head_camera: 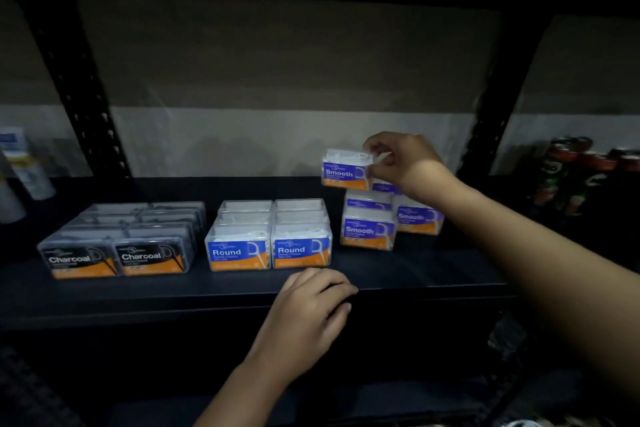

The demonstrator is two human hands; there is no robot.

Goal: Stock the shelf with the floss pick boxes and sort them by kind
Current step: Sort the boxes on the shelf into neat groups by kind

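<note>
Three kinds on the shelf: Charcoal, Round and Smooth, each kind in its own group on the black metal shelf board (pixel 398 274).
Charcoal group: clear plastic boxes with black and orange labels (pixel 116 239), in two rows side by side at the left part of the board, running from the front toward the back.
Round group: clear plastic boxes with blue and orange labels reading Round (pixel 270 236), also two rows, standing just beside the Charcoal group on its right.
Smooth group: clear boxes with blue and orange labels reading Smooth (pixel 388 218), standing to the right of the Round group, a bit further back. How many stand behind I cannot tell, the arm hides some.
Held box: one clear Smooth box with white picks inside (pixel 346 168), lifted above the back of the Smooth group, its label facing forward.
Right hand (pixel 401 158): it reaches over the Smooth group and pinches the held box at its right upper corner, with the thumb and fingers curled around it.
Left hand (pixel 311 308): it rests on the front edge of the board, just before the Round group, with the fingers loosely curled and nothing in them.
Left side of the rack: white bottles (pixel 24 166) stand behind the black perforated post (pixel 86 90).
Right side of the rack: dark drink cans with red tops (pixel 581 173) stand in the neighbouring bay.
Light: quite dim, small print on the labels is not readable.
</note>
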